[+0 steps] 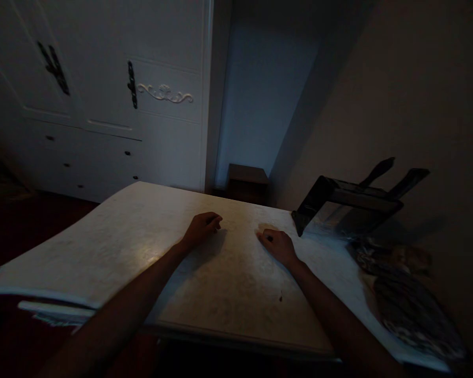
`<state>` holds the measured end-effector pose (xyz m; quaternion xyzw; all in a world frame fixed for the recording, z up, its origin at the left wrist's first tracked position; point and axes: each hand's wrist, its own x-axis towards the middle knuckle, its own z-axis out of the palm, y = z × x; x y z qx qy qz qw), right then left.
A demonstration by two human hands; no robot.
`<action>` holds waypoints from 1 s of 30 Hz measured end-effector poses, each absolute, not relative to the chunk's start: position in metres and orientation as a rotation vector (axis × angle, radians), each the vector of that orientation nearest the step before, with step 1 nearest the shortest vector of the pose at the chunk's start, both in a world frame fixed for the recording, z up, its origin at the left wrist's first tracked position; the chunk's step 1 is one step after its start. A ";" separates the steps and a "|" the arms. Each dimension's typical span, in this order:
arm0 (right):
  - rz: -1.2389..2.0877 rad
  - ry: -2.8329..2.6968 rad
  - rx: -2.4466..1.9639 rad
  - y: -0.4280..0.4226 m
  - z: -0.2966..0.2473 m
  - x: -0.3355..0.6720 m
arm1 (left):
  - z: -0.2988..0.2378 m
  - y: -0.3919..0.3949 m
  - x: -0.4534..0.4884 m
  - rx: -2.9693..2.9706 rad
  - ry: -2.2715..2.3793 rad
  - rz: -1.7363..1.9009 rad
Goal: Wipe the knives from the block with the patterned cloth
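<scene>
While both hands rest on wide pale marbled sheet (102, 236) over table, left hand (201, 227) has fingers curled under, right hand (279, 245) likewise; whether they pinch sheet, cannot tell in the dark. Sheet lies directly beneath fingers, long axis left-right. Right hand nearer dark tilted box-like frame (339, 202).
</scene>
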<state>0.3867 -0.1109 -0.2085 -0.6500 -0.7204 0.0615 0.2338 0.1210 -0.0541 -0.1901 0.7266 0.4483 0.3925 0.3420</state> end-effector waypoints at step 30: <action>0.169 -1.936 -1.774 -0.108 -0.211 0.387 | -0.194 -0.050 0.118 1.910 1.172 1.023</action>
